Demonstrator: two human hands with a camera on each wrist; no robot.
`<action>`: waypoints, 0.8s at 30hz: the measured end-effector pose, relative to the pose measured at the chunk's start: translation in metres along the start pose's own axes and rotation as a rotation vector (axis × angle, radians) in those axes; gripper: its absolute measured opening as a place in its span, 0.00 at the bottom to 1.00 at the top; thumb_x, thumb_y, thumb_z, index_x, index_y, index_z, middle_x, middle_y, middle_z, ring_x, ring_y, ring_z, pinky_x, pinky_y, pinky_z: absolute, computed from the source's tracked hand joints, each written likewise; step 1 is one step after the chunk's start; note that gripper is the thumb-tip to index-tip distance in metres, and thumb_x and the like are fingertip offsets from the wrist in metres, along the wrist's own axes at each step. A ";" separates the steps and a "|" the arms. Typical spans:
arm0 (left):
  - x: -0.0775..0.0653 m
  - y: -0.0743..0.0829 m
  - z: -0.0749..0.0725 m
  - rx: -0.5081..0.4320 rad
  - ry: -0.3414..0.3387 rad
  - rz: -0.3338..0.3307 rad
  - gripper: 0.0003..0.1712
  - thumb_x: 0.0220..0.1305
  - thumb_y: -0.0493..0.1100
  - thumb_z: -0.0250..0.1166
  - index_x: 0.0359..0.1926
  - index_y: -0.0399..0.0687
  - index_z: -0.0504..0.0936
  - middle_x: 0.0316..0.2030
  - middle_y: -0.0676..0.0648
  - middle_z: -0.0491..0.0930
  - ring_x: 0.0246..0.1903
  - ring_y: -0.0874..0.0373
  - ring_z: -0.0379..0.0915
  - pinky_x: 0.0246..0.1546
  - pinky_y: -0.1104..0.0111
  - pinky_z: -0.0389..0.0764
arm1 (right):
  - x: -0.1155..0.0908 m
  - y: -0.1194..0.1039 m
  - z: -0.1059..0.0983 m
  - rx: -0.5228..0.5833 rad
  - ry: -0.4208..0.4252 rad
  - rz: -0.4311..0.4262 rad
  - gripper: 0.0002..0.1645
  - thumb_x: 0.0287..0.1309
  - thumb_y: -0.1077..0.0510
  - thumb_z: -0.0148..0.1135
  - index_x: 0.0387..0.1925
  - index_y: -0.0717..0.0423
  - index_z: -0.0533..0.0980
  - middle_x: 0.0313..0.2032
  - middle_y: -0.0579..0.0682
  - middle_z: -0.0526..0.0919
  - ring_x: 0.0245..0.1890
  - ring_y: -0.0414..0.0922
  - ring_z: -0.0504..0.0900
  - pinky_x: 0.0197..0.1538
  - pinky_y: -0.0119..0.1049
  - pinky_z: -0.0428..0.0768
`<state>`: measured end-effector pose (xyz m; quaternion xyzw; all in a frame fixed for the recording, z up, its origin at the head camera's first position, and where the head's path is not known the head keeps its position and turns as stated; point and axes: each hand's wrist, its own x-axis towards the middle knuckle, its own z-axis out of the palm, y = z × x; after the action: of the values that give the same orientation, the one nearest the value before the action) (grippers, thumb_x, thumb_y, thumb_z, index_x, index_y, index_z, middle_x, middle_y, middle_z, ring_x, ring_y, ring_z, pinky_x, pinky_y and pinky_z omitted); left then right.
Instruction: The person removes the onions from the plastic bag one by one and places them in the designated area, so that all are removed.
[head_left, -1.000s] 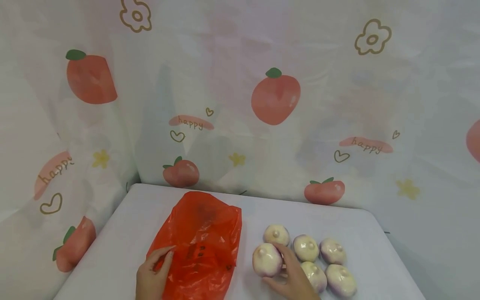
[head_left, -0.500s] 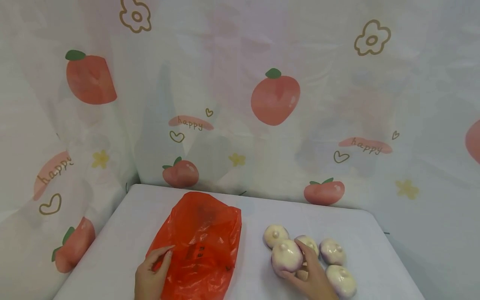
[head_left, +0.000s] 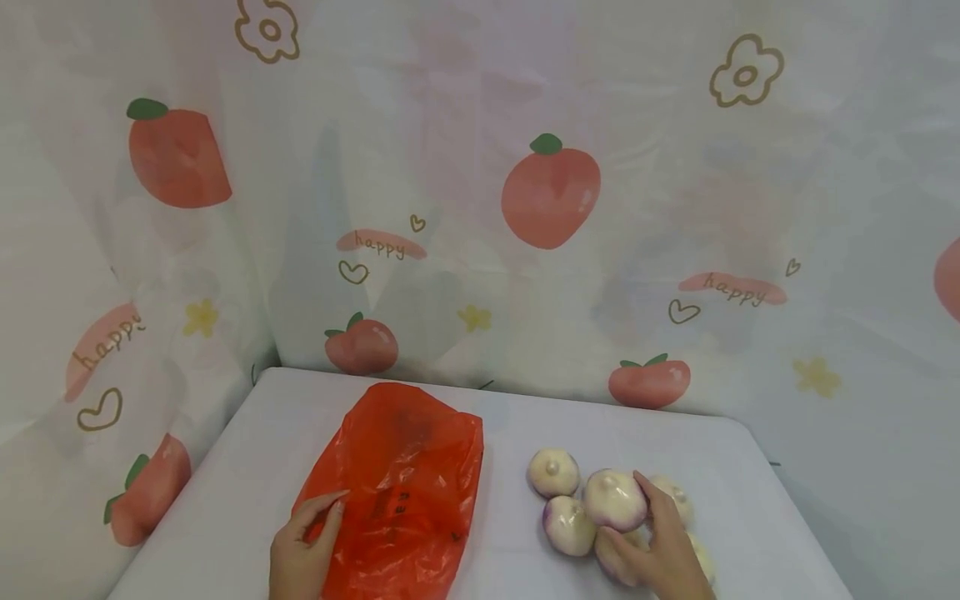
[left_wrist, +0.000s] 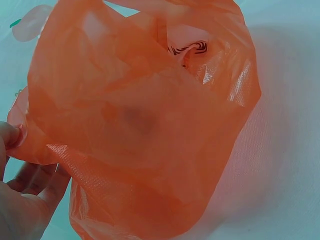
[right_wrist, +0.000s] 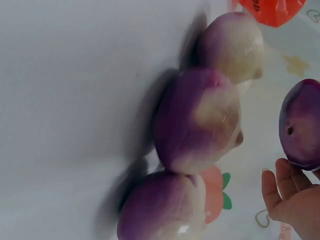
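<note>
In the head view my left hand [head_left: 303, 546] pinches the near-left edge of a red plastic bag [head_left: 420, 458] lying on the table. The left wrist view shows the thumb and a finger on the thin edge of the bag [left_wrist: 150, 125]. My right hand [head_left: 671, 546] grips a white-and-purple turnip [head_left: 611, 500] between thumb and fingers, over the group. From the right wrist view, the held turnip [right_wrist: 302, 122] is raised off the table, its purple underside showing. Another turnip [head_left: 570, 527] sits just left of it. Others are partly hidden behind the hand.
A further turnip [head_left: 553, 472] lies at the back left of the group. More turnips [head_left: 671, 492] sit at the right. The white table [head_left: 502, 433] ends at a cloth backdrop [head_left: 450, 167] printed with fruit and flowers.
My right hand has moved right. The turnip it held a second ago now rests at the left of the group, and the hand grips another. The left hand and bag have barely moved.
</note>
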<state>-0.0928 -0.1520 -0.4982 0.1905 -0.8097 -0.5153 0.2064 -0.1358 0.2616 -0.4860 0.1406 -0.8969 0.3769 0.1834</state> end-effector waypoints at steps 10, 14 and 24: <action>0.000 -0.001 0.001 -0.005 -0.002 -0.007 0.09 0.62 0.37 0.63 0.44 0.47 0.85 0.39 0.51 0.82 0.37 0.60 0.76 0.36 0.81 0.75 | 0.000 0.023 -0.020 -0.079 -0.026 0.111 0.53 0.44 0.58 0.74 0.62 0.78 0.52 0.54 0.76 0.62 0.52 0.69 0.65 0.53 0.48 0.69; 0.000 -0.001 0.000 -0.003 -0.008 -0.015 0.09 0.63 0.37 0.63 0.44 0.47 0.85 0.39 0.52 0.82 0.37 0.60 0.76 0.36 0.81 0.75 | 0.000 0.034 -0.029 -0.133 0.003 0.195 0.54 0.41 0.58 0.74 0.61 0.78 0.53 0.52 0.80 0.64 0.50 0.74 0.64 0.47 0.67 0.66; -0.001 -0.001 -0.001 0.000 0.006 -0.007 0.09 0.62 0.36 0.64 0.43 0.47 0.85 0.39 0.51 0.82 0.37 0.61 0.77 0.36 0.81 0.75 | -0.003 0.065 -0.052 -0.177 0.002 0.532 0.58 0.51 0.49 0.68 0.65 0.79 0.44 0.57 0.82 0.52 0.57 0.77 0.49 0.54 0.71 0.56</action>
<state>-0.0914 -0.1524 -0.4993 0.1947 -0.8084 -0.5155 0.2069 -0.1467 0.3443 -0.4943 -0.1166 -0.9316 0.3322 0.0904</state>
